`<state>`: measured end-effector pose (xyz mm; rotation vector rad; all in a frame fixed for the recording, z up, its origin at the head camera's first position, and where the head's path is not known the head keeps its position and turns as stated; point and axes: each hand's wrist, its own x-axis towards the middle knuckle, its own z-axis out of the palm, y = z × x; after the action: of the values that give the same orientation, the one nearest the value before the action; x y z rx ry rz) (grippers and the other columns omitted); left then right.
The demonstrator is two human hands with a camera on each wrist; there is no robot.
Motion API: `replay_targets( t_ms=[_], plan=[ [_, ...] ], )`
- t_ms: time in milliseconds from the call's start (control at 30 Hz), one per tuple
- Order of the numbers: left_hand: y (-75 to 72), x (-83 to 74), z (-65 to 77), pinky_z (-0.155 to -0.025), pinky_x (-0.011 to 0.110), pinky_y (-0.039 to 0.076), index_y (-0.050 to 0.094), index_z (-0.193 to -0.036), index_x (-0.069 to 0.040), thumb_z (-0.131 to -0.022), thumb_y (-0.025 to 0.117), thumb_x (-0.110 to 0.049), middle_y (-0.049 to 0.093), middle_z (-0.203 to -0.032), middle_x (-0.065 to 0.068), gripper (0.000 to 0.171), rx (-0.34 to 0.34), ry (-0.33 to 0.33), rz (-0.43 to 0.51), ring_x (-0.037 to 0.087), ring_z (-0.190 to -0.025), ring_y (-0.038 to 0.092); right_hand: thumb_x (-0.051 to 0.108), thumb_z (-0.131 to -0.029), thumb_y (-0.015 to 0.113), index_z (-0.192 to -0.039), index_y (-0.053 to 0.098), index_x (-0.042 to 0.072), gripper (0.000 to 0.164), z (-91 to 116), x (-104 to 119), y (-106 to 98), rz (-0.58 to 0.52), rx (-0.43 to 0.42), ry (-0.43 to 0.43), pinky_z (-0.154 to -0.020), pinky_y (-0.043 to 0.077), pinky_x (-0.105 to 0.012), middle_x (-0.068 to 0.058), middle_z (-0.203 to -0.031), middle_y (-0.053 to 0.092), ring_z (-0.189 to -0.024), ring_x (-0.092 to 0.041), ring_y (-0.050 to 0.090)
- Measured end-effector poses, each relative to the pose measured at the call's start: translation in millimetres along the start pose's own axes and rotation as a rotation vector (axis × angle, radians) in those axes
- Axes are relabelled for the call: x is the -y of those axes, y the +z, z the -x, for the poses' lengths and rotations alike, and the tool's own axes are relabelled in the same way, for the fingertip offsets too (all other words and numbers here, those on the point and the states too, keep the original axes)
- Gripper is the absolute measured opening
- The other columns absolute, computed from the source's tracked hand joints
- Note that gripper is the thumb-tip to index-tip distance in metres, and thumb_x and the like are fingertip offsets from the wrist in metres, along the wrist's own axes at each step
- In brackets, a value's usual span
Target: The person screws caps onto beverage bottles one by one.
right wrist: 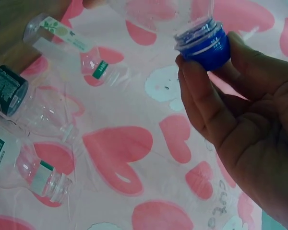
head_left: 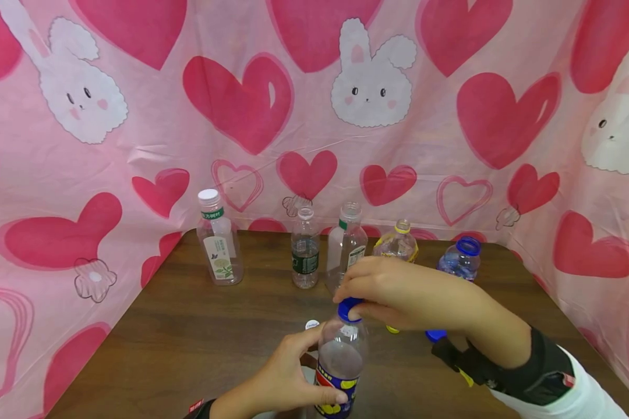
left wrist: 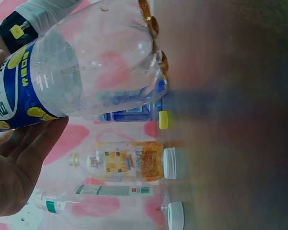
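A clear plastic bottle (head_left: 340, 355) with a blue, yellow-patterned label stands out in front, near the head view's bottom edge. My left hand (head_left: 288, 372) grips it around the label, the thumb lying across the front. Over its mouth, my right hand (head_left: 393, 291) pinches the blue cap (head_left: 348, 309) between thumb and fingers. The right wrist view has the same cap (right wrist: 207, 48) at the bottle's neck, with fingertips on both sides. Seen from the left wrist, the bottle (left wrist: 110, 52) is tilted in that picture and looks clear through its lower part.
Behind stand a white-capped bottle (head_left: 220, 250), a dark-labelled bottle (head_left: 305, 256), a green-banded bottle (head_left: 348, 241), a yellow-necked bottle (head_left: 398, 243) and a blue-rimmed bottle (head_left: 460, 259). A white cap (head_left: 312, 323), a yellow cap (head_left: 392, 329) and a blue cap (head_left: 436, 336) lie on the table (head_left: 188, 343).
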<state>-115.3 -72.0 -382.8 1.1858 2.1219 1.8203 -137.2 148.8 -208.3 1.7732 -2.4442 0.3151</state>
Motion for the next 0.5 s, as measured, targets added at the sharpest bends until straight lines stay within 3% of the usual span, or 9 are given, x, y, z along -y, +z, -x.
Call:
replay_targets(
  t_ms=[233, 500],
  plan=[
    [-0.6, -0.3, -0.7, -0.071, 0.028, 0.058, 0.046, -0.143, -0.022, -0.077, 0.085, -0.017, 0.065, -0.12, 0.005, 0.077, -0.022, -0.005, -0.043, 0.015, -0.099, 0.065, 0.017, -0.092, 0.069, -0.096, 0.065, 0.011, 0.009, -3, 0, 7, 0.115, -0.029, 0.06, -0.075, 0.051, -0.022, 0.007, -0.086, 0.056, -0.08, -0.007, 0.052],
    [0.8, -2.4, -1.8, -0.068, 0.026, 0.058, 0.044, -0.145, -0.019, -0.078, 0.084, -0.016, 0.064, -0.119, 0.006, 0.078, -0.047, 0.022, -0.086, 0.013, -0.097, 0.065, 0.02, -0.089, 0.072, -0.087, 0.064, 0.009, 0.014, -7, 0, 14, 0.241, -0.075, 0.071, -0.069, 0.05, -0.024, 0.005, -0.076, 0.053, -0.072, -0.009, 0.051]
  ],
)
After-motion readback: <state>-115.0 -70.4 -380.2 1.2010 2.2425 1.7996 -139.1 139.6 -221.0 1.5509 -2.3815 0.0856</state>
